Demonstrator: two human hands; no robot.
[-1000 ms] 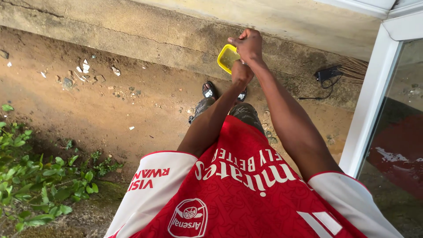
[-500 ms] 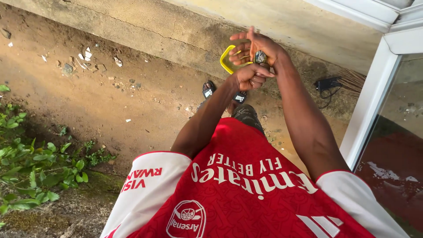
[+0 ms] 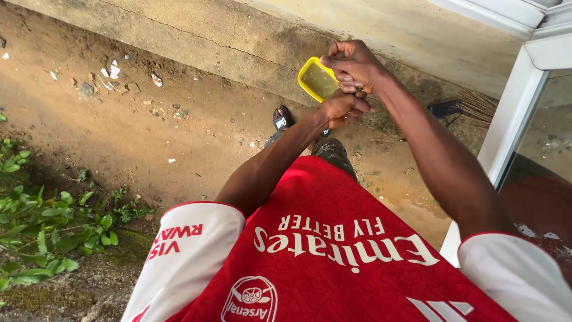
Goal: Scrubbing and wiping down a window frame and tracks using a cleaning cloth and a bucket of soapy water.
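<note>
Right hand (image 3: 353, 64) curled into a fist, knuckles up, pressed against the near rim of a yellow container (image 3: 317, 79); whatever sits inside the fist hidden, so grip on anything small not to be told. Left hand (image 3: 341, 108) just below the container, fingers bent and bunched, touching the right hand's underside; hold on the container itself not clear. Container tilted, open side toward the camera, wet and yellowish inside, raised above the ground. Under the container, a dark sandal (image 3: 282, 118) on damp brown soil (image 3: 149, 131). Beyond the container, a cracked concrete step (image 3: 226, 42). Left of it, well apart, pale litter scraps (image 3: 111, 71); further off, green weeds (image 3: 47, 226). Right of it, a dark cable (image 3: 444, 109) and white door frame (image 3: 512, 119).
</note>
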